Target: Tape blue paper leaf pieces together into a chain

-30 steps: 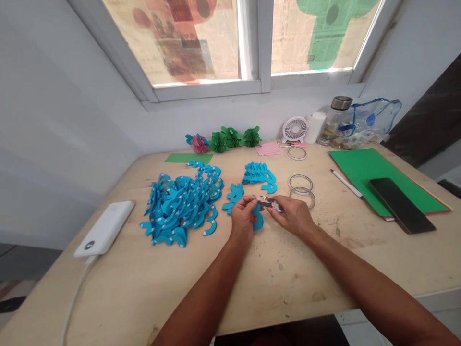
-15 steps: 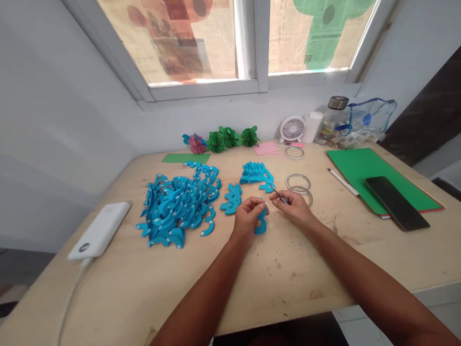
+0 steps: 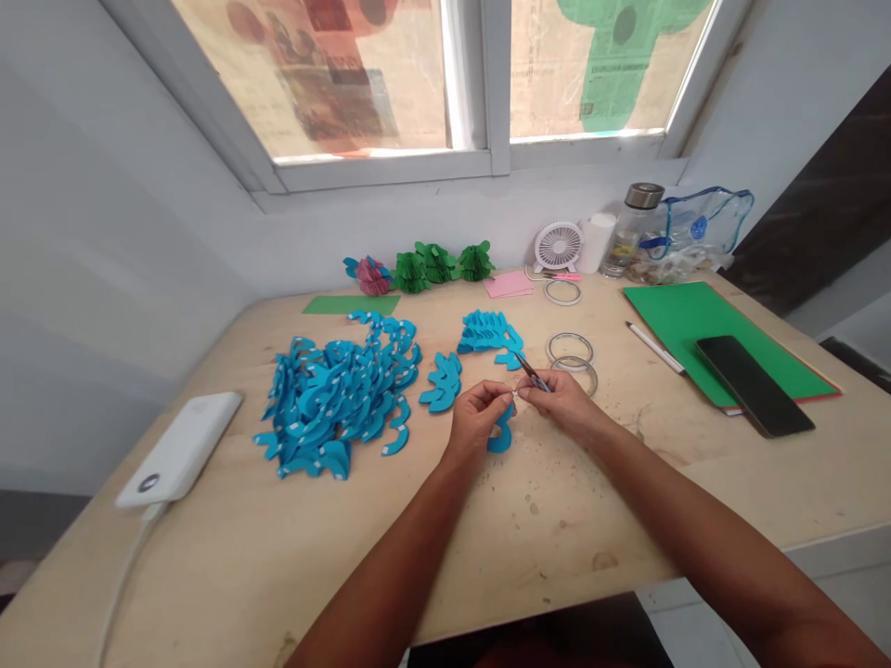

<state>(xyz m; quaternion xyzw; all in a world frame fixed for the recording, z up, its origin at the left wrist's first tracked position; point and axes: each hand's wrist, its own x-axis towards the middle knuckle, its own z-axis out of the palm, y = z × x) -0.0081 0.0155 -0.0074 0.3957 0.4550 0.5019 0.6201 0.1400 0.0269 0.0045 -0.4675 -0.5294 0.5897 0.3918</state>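
My left hand [image 3: 482, 413] is closed on a blue scalloped paper cutout [image 3: 499, 436], whose lower part hangs below the fingers. Facing it, my right hand [image 3: 559, 397] grips a slim, pointed metal tool like tweezers [image 3: 533, 372], tip angled up and away. Its thumb and forefinger pinch near a tiny pale bit at the cutout's top edge, almost meeting the left fingertips. Left of my hands lie a small stack of blue cutouts [image 3: 441, 384] and a large heap of them [image 3: 334, 390] with white tape patches. A fanned blue paper piece [image 3: 487, 332] lies just beyond.
Thin tape rolls [image 3: 571, 351] lie past my right hand. Farther right are a white pen [image 3: 655, 348], green sheets [image 3: 668, 311] and a black phone [image 3: 755, 385]. A white power bank [image 3: 179, 450] lies left. Folded paper figures [image 3: 437, 263], a fan [image 3: 559, 247] and a bottle [image 3: 631, 230] line the wall.
My right hand has moved left, closing its fingertips in beside the left hand at the cutout's top edge. The tool now points more steeply upward. The view has shifted slightly.
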